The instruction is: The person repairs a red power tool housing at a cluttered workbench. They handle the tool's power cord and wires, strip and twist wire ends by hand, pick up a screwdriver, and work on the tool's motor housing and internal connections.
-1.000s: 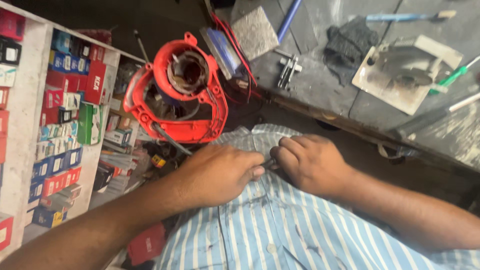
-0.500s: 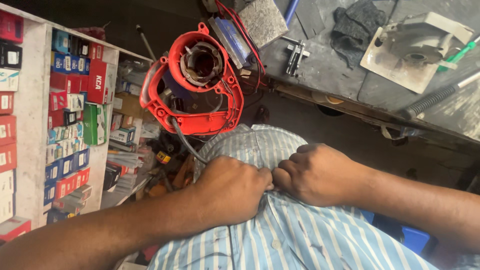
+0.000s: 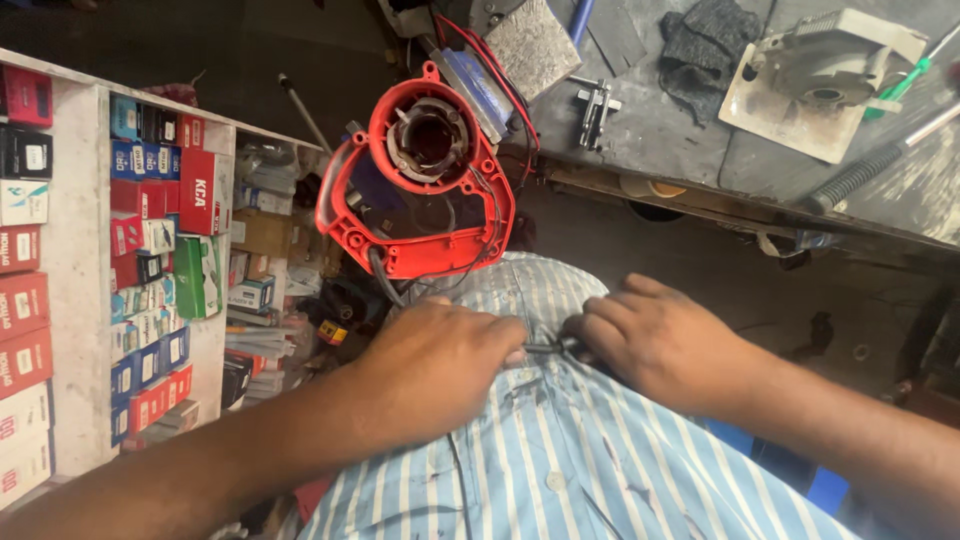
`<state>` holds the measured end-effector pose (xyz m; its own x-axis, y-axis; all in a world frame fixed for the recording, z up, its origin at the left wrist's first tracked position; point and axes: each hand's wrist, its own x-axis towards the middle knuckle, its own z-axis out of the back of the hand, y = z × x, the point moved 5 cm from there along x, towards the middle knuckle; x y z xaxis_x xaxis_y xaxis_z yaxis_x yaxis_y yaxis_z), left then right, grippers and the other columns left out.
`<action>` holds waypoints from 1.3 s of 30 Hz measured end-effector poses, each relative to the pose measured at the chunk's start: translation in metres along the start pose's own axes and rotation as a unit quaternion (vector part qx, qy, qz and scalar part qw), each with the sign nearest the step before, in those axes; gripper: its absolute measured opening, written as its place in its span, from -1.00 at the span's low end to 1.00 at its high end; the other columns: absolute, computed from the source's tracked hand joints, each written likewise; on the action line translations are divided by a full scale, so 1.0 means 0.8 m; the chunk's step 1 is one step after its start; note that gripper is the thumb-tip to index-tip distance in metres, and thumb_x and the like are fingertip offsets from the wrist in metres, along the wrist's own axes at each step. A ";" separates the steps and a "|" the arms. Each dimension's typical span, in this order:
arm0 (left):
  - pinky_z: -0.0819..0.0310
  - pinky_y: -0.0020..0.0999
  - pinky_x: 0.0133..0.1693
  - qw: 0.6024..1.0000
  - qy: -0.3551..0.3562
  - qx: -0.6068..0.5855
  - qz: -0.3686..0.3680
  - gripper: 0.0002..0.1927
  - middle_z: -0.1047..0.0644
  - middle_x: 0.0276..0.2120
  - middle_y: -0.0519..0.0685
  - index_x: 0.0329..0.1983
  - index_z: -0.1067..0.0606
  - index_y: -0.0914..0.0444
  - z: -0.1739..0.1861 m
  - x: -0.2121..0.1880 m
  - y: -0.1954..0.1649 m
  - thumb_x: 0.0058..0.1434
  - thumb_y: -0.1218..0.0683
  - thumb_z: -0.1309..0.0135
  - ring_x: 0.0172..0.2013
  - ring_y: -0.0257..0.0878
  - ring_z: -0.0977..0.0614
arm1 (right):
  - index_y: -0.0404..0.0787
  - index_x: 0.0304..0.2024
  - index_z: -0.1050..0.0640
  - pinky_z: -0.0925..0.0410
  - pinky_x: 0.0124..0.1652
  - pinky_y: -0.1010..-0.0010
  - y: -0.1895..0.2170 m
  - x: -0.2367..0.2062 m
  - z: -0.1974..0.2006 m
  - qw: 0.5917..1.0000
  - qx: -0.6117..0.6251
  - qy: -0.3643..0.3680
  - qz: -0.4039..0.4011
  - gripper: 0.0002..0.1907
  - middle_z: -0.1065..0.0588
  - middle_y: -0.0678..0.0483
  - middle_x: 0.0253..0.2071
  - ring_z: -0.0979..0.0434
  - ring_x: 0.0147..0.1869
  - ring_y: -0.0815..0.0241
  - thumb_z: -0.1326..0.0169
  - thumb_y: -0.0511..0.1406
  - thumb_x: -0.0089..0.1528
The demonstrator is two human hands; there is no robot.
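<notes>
A red plastic power-tool housing [image 3: 420, 190] rests against my lap, its round opening facing up and dark wires running out of it. My left hand [image 3: 435, 365] and my right hand [image 3: 655, 340] lie on my blue-and-white striped shirt [image 3: 560, 460], fingertips almost meeting. Between them they pinch a thin dark wire or small part [image 3: 545, 348]; what it is exactly is hidden by the fingers.
A dark workbench [image 3: 700, 130] stands ahead with a grey metal tool part on white paper [image 3: 825, 75], a small metal piece [image 3: 595, 105], a sanding block [image 3: 530, 45] and a grey rag [image 3: 705, 40]. White shelves [image 3: 75, 300] of small coloured boxes stand at the left.
The view has shifted, so the red housing and bench sit lower in frame. Both hands stay together on the shirt, holding the same small thing.
</notes>
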<state>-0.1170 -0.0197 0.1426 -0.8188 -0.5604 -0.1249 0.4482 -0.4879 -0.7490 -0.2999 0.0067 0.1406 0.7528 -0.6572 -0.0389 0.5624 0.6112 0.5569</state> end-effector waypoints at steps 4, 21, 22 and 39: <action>-0.51 -0.01 -0.43 0.999 0.037 0.019 0.003 -0.89 -0.60 -0.55 0.12 -0.35 -0.51 0.24 -0.012 -0.009 0.001 0.19 0.10 -0.06 -0.53 0.06 -0.66 | -0.23 -0.33 -0.45 -0.37 -0.17 0.16 0.017 0.002 -0.027 0.999 -0.025 0.037 -0.015 -0.81 -0.51 0.01 -0.37 -0.53 -0.32 -0.04 -0.04 -0.23 0.13; -0.50 -0.15 -0.49 0.987 -0.039 0.018 -0.156 -0.81 -0.59 -0.51 0.04 -0.19 -0.44 0.30 0.041 -0.032 -0.011 0.38 0.05 -0.01 -0.50 -0.05 -0.68 | -0.26 -0.15 -0.51 -0.37 -0.30 0.15 0.060 0.028 0.021 0.982 0.048 -0.129 -0.133 -0.68 -0.49 -0.02 -0.37 -0.53 -0.31 -0.10 -0.21 -0.27 0.08; -0.50 -0.14 -0.50 0.988 -0.036 0.034 -0.149 -0.80 -0.59 -0.53 0.04 -0.23 -0.44 0.29 0.042 -0.032 -0.010 0.37 0.04 -0.03 -0.52 -0.05 -0.67 | -0.25 -0.17 -0.52 -0.36 -0.32 0.15 0.060 0.029 0.017 0.981 0.037 -0.127 -0.143 -0.69 -0.49 -0.01 -0.38 -0.52 -0.33 -0.09 -0.23 -0.27 0.07; -0.45 0.03 -0.58 0.996 0.035 0.026 -0.076 -0.71 -0.51 -0.72 0.12 -0.35 -0.43 0.28 0.023 -0.028 0.006 0.36 -0.02 -0.05 -0.64 0.11 -0.62 | -0.23 -0.23 -0.53 -0.37 -0.31 0.20 0.080 0.022 -0.028 0.985 -0.025 -0.101 -0.137 -0.74 -0.52 0.07 -0.39 -0.57 -0.33 0.05 -0.16 -0.22 0.11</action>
<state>-0.0898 -0.0216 0.1540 -0.9010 -0.4300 -0.0581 0.3328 -0.5988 -0.7285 -0.2427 0.0438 0.1570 0.4893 -0.8720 -0.0130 0.7552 0.4163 0.5063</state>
